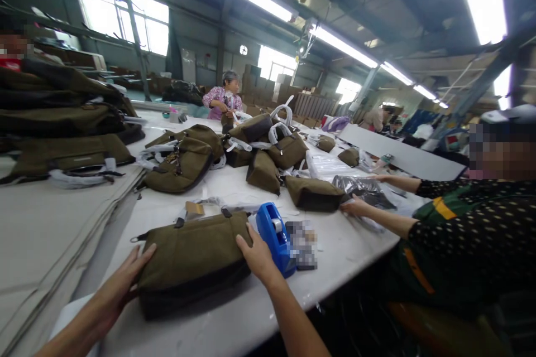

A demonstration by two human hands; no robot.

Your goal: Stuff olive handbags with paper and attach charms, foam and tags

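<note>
An olive-green fabric bag (195, 248) with a black bottom lies on its side on the white table in front of me. My left hand (119, 281) holds its left end, thumb and fingers against the fabric. At the opposite end my right hand (257, 251) grips the bag, thumb on the near side and fingertips partly hidden. Just right of that hand stands a blue tape dispenser (272, 237) with a roll in it. A small brown tag (194, 210) shows behind the bag, beside white-wrapped straps.
Several similar olive bags (288, 150) with white-wrapped handles are heaped farther back. More bags (75, 150) are stacked at the left. A co-worker's hands (355, 206) touch another bag (314, 192) and black plastic at the right. A second person (226, 97) works at the far side.
</note>
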